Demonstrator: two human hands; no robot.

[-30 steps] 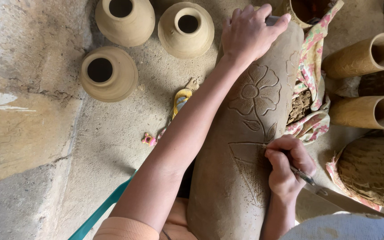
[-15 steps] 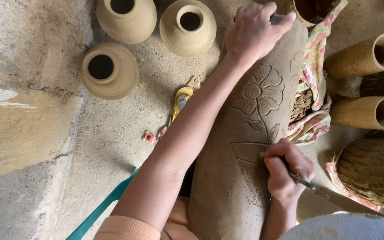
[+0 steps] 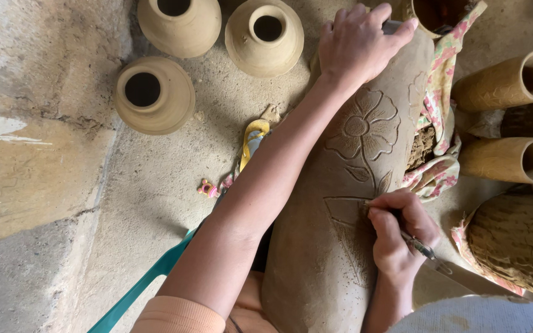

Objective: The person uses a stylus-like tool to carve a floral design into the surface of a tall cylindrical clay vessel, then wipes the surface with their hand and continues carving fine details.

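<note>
A tall unfired clay vase (image 3: 316, 246) lies lengthwise between my arms, with a carved flower (image 3: 365, 129) and leaf outlines on its side. My left hand (image 3: 359, 43) rests spread over the vase's far end, steadying it. My right hand (image 3: 399, 237) grips a thin metal carving tool (image 3: 424, 250) like a pen, its tip pressed into a leaf outline below the flower. A floral cloth (image 3: 439, 105) is tucked along the vase's right side.
Three round clay pots (image 3: 155, 92) (image 3: 180, 24) (image 3: 266, 37) stand on the concrete floor at upper left. Two clay cylinders (image 3: 507, 80) (image 3: 513, 160) lie at right, a textured clay piece (image 3: 519, 246) below them. A teal chair leg (image 3: 149, 277) and a small yellow scrap (image 3: 251, 142) sit near my left arm.
My right hand has shifted slightly along the leaf outline while carving. My left hand stays on the vase's far end.
</note>
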